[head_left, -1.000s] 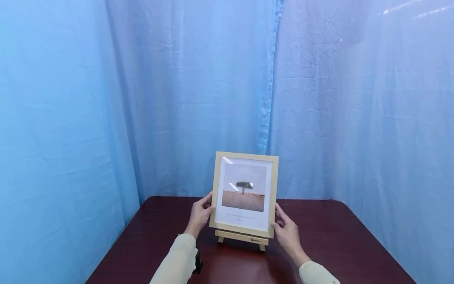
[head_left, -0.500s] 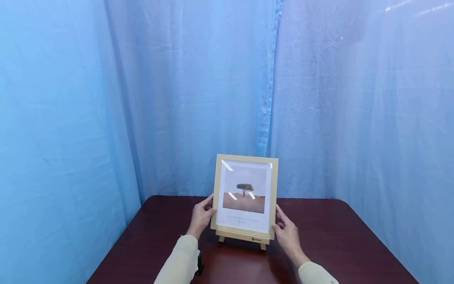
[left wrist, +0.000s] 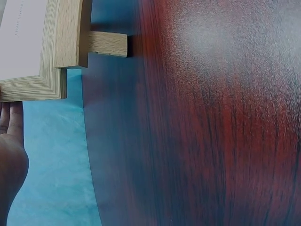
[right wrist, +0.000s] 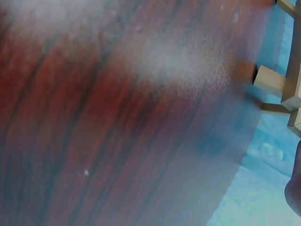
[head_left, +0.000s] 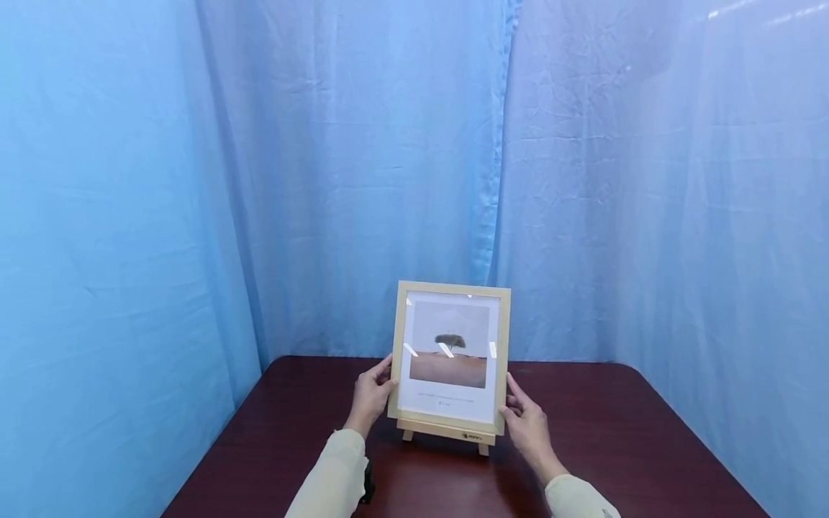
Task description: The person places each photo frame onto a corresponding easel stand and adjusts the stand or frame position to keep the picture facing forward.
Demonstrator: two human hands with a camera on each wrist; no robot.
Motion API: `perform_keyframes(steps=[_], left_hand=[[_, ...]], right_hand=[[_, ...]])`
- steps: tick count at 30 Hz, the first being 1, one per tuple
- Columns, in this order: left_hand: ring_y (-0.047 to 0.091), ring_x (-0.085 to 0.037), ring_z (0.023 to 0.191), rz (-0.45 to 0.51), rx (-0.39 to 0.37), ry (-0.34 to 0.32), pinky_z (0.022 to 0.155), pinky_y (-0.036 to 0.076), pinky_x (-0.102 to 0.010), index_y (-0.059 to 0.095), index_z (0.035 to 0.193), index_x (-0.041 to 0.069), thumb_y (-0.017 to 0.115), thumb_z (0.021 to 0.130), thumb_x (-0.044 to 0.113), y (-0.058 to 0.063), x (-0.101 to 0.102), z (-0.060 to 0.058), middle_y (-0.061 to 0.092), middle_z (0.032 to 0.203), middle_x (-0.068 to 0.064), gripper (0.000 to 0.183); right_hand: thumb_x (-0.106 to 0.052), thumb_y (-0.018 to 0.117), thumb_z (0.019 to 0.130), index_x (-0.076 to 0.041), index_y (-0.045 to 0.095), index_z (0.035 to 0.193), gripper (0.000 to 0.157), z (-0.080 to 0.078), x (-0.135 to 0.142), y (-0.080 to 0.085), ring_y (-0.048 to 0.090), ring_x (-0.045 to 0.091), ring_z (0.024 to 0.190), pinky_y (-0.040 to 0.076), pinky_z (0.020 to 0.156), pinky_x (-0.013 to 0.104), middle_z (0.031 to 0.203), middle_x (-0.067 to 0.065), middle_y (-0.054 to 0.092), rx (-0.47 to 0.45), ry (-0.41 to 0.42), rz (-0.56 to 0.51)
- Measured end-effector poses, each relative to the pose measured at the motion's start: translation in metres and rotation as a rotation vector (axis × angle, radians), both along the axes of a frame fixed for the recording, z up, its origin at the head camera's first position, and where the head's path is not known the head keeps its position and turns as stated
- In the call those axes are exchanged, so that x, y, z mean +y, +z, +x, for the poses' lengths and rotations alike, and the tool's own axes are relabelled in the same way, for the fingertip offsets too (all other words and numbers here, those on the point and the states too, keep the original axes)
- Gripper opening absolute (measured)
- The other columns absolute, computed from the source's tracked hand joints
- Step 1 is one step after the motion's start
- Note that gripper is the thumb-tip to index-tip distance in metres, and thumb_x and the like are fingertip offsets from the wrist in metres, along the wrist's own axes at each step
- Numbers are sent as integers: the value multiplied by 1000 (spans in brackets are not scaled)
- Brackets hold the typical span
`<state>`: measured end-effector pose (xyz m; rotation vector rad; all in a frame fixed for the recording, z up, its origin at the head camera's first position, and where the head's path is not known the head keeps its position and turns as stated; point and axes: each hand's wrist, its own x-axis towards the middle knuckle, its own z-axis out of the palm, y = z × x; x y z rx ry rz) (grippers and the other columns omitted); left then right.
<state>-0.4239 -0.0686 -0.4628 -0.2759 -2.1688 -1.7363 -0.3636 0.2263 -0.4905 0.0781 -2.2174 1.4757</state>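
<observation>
A picture frame (head_left: 448,370) of pale wood, with a print of a lone tree behind its glass, stands upright and leans slightly back on a small wooden easel (head_left: 445,431). Its lower edge lies right at the easel's ledge. My left hand (head_left: 370,396) grips the frame's left side low down, thumb at the front edge, and my right hand (head_left: 529,429) holds the opposite side in the same way. The left wrist view shows the frame's corner (left wrist: 51,89) beside the ledge (left wrist: 71,35). In the right wrist view, an easel leg (right wrist: 270,80) rests on the table.
The dark red-brown table (head_left: 609,446) has rounded far corners and a glossy top. Blue curtains (head_left: 363,180) hang behind it and along both sides. A dark band (head_left: 368,483) shows at the left sleeve.
The picture frame has come down slightly, and the dark gap between it and the easel's ledge has narrowed. Reflections on the glass have shifted. Both hands have kept their hold.
</observation>
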Motion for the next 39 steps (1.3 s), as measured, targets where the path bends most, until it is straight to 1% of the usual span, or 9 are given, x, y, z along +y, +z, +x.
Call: perform_keyframes(steps=[4, 9, 16, 18, 23, 26, 29, 36, 39], left_hand=[[65, -31, 103, 0, -12, -8, 83, 56, -43, 60, 138, 9, 66, 89, -8, 2, -1, 4, 68, 117, -19, 52], [65, -31, 103, -2, -10, -13, 82, 57, -43, 59, 138, 9, 66, 90, -8, 4, -2, 8, 68, 118, -19, 52], [65, -30, 102, -6, -33, -5, 81, 57, -41, 58, 140, 10, 65, 91, -7, 0, -2, 9, 67, 119, -19, 52], [66, -30, 101, -8, -17, -8, 80, 57, -41, 58, 140, 8, 65, 90, -8, -1, -2, 9, 68, 118, -20, 52], [66, -30, 100, -1, 0, -18, 80, 58, -41, 58, 140, 9, 65, 90, -9, -1, -3, 10, 68, 115, -19, 53], [66, -29, 101, 8, -9, -20, 80, 57, -40, 58, 140, 12, 66, 90, -8, -1, -2, 11, 69, 115, -17, 54], [66, -30, 100, -2, 6, -22, 80, 58, -40, 58, 140, 10, 65, 90, -8, -1, -3, 12, 69, 115, -18, 54], [66, -26, 97, 11, 10, -22, 78, 57, -35, 59, 139, 11, 66, 90, -7, -3, -4, 13, 70, 113, -16, 53], [66, -26, 95, 15, 29, -27, 76, 57, -34, 58, 139, 8, 66, 90, -8, -4, -5, 15, 70, 111, -18, 53]], right_hand=[[10, 63, 91, -12, 42, 151, 68, 0, 2, 1, 66, 35, 103, 55, 82, 31, 113, 24, 67, -11, 13, 7], [9, 63, 91, -12, 41, 152, 68, -1, 3, 3, 66, 34, 103, 55, 83, 31, 113, 24, 67, -30, 24, 5], [11, 62, 91, -11, 41, 152, 68, -2, 3, 4, 65, 35, 104, 55, 82, 30, 114, 25, 66, -40, 27, 15], [11, 62, 91, -11, 41, 152, 68, -3, 3, 4, 65, 35, 105, 55, 82, 30, 115, 26, 65, -44, 28, 18], [10, 61, 92, -13, 40, 153, 68, -5, 4, 5, 64, 35, 105, 55, 81, 31, 117, 26, 64, -50, 33, 17], [10, 60, 93, -13, 40, 153, 68, -7, 4, 6, 64, 34, 104, 55, 81, 30, 118, 26, 64, -54, 34, 12], [10, 60, 92, -13, 40, 152, 68, -8, 5, 6, 65, 33, 102, 55, 79, 29, 117, 26, 65, -50, 30, 25], [11, 60, 91, -11, 41, 152, 67, -10, 4, 7, 65, 33, 99, 55, 78, 28, 114, 27, 66, -38, 33, 29], [11, 60, 92, -10, 41, 152, 66, -11, 4, 6, 65, 33, 100, 54, 79, 27, 114, 27, 66, -42, 31, 40]])
